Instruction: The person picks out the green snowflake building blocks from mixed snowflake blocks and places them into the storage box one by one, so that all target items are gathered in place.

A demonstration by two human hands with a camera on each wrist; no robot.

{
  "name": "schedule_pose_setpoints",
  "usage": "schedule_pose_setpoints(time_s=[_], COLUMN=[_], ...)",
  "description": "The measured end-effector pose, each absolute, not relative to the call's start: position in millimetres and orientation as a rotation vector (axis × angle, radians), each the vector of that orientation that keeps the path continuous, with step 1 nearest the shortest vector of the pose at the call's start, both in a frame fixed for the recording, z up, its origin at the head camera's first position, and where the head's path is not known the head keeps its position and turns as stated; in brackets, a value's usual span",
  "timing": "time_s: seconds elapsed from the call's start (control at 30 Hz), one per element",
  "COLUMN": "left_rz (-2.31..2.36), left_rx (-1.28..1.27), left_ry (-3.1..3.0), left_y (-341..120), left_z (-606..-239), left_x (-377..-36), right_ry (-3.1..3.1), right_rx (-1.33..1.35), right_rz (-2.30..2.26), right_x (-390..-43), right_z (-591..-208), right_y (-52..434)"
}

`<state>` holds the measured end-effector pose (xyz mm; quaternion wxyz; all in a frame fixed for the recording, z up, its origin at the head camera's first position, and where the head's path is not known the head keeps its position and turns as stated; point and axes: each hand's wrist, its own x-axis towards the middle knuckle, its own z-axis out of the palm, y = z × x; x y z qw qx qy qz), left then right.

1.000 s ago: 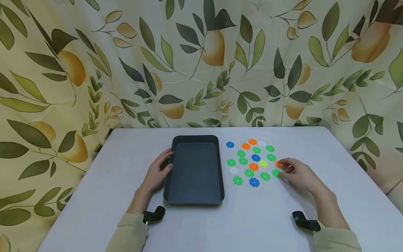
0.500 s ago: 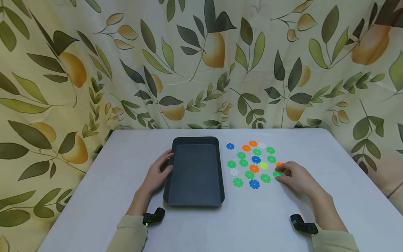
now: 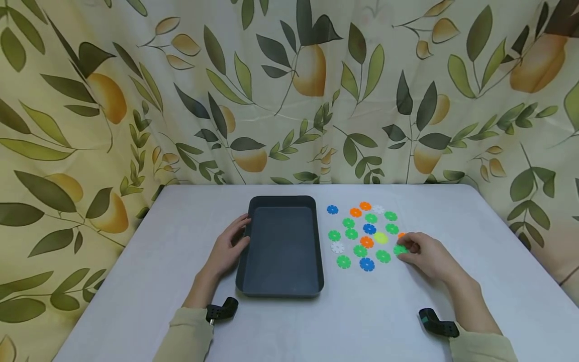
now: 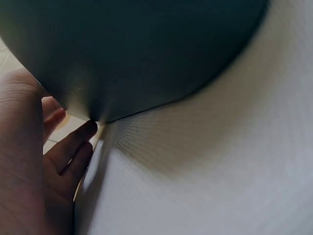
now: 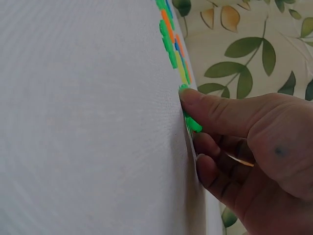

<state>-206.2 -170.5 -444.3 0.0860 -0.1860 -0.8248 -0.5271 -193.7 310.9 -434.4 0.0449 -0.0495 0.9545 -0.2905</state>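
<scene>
In the head view, my left hand [image 3: 228, 248] rests at the left side of a dark rectangular baking tray [image 3: 285, 251]. Its fingertips touch the tray's wall, and the left wrist view shows those fingers [image 4: 73, 147] fairly straight against the rim. My right hand [image 3: 429, 256] is at the right edge of a spread of flat, notched plastic discs. Between its thumb and index finger it pinches a green snowflake disc [image 3: 400, 250], partly covered by the fingers. In the right wrist view, the thumb lies over that green disc [image 5: 194, 123]. An orange disc [image 3: 401, 235] shows just beyond the fingers.
Several more discs in green, blue [image 3: 367, 264], orange [image 3: 367, 242], white [image 3: 337, 247] and yellow [image 3: 381, 238] lie flat between the tray and my right hand. The white table [image 3: 371, 322] backs onto a leaf-and-fruit patterned curtain [image 3: 289, 125].
My right hand has shifted slightly left and down, and its thumb and index finger have closed in around the green disc. My left hand and the tray stay put.
</scene>
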Motion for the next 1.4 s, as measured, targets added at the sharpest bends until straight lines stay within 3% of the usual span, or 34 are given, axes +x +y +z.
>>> schedule_pose_setpoints(time_s=[1.4], left_rz=[-1.597], left_rx=[-0.594], left_ry=[-2.434], left_y=[-172], left_z=[-448], left_x=[-209], right_ry=[2.789], right_rx=[-0.138], right_rz=[-1.175], right_x=[-200], right_z=[-427], right_y=[313])
